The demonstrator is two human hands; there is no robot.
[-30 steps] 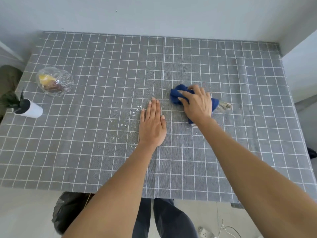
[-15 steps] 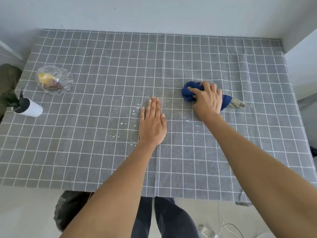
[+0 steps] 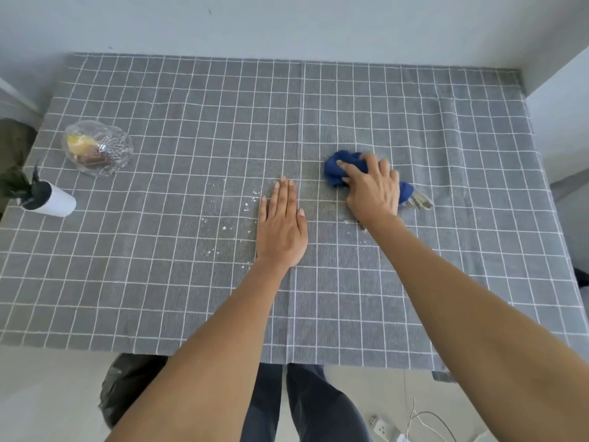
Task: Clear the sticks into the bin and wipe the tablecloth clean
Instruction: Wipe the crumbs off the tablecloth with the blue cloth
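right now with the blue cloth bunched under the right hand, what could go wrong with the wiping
1. The white crumbs lie left of the flat left hand, while the right hand grips the blue cloth on the other side; that patch could be missed.
2. A sweep leftward may push crumbs off the tablecloth onto the floor.
3. A wide pass could knock the glass bowl or the white pot near the left edge.
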